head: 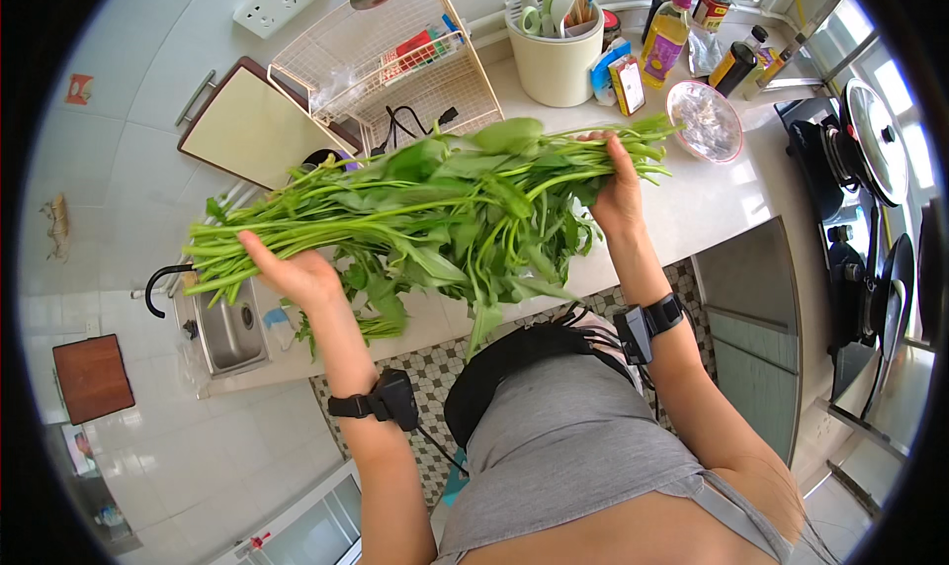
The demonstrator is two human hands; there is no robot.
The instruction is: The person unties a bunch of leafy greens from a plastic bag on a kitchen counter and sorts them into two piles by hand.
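Observation:
A large bunch of leafy green vegetables with long stems [445, 194] stretches between my two hands above the counter. My left hand [300, 272] holds the stems at the left end, thumb on top and palm beneath. At the right end, my right hand [619, 187] grips more stems, with the fingers partly hidden behind them. Leaves hang down from the middle of the bunch. More greens [378, 320] show below it near the counter's front edge; whether they are separate from the held bunch I cannot tell.
To the left is a steel sink [233, 335]. Behind the greens stand a wire rack [445, 68], a cream utensil holder [552, 68] and several bottles [665, 38]. A plastic-covered bowl [704, 122] sits on the counter [712, 202]. A gas stove with pans [852, 268] lies at right.

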